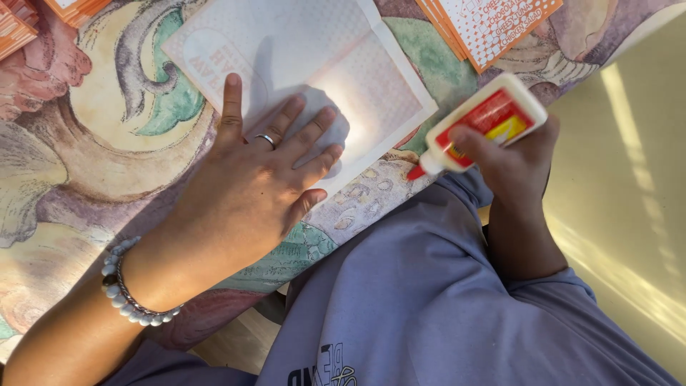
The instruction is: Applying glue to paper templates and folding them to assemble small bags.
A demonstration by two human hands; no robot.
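Head camera, looking down: the left hand (pixel 261 182) lies flat, fingers spread, pressing a folded pale sheet (pixel 314 71) onto a flowered tablecloth (pixel 86 143). The right hand (pixel 518 154) grips a white glue bottle (pixel 486 125) with a red-and-yellow label – red nozzle just off the sheet's corner. Glue could drip onto the cloth. Orange printed cards (pixel 493 25) are stacked above.
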